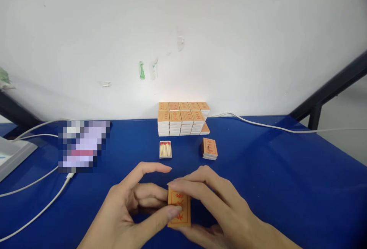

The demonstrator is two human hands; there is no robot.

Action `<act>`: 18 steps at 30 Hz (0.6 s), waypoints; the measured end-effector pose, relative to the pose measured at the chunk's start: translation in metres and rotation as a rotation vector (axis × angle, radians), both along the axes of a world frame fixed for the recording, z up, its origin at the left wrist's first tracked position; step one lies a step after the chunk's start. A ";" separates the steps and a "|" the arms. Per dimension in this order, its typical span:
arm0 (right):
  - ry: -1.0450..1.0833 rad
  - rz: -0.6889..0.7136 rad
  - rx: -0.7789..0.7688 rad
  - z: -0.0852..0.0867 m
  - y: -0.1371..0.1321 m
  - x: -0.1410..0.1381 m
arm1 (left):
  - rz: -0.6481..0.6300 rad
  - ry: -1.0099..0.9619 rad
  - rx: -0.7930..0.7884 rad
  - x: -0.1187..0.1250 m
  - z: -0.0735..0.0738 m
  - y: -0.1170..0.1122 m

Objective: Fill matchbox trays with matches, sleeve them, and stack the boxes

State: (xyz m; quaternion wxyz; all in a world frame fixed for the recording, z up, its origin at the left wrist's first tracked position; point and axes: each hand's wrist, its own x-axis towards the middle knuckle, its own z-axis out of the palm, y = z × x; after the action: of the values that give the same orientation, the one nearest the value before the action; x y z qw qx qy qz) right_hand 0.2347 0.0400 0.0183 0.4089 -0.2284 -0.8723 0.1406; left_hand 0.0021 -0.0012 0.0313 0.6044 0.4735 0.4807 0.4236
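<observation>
Between my two hands is an orange matchbox (186,216) with red characters on its top. My left hand (134,203) grips it from the left, thumb lying on the top face and index finger raised off it. My right hand (218,203) closes on it from the right, with fingertips at the far end and the thumb near the close end. Beyond my hands an open matchbox tray (165,150) shows red-tipped matches. To its right sits a small stack of matchboxes (210,148).
Several matchboxes (181,118) stand stacked in rows against the white wall (183,19). A blurred-out phone-like object (84,145) with a white cable (54,199) lies left on the blue table (272,172). A white tray (20,157) is at the left edge. Another cable (258,123) runs right.
</observation>
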 end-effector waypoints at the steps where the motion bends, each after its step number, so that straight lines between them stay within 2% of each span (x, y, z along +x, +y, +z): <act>1: 0.000 0.002 -0.008 0.001 0.000 0.000 | -0.008 -0.019 -0.021 -0.001 0.000 0.001; 8: -0.026 -0.022 -0.073 0.006 -0.002 -0.001 | -0.009 -0.045 -0.068 -0.002 -0.001 0.006; 13: -0.024 -0.023 -0.113 0.010 0.001 0.000 | -0.045 -0.017 -0.022 -0.004 -0.002 0.005; 18: -0.014 0.054 -0.200 0.010 0.009 0.008 | -0.042 0.000 -0.043 -0.003 0.001 0.003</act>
State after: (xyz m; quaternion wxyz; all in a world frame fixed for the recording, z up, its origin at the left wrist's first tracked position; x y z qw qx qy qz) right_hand 0.2426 0.0495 0.0280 0.3739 -0.2454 -0.8627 0.2361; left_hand -0.0013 0.0017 0.0324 0.6232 0.4704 0.4795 0.4005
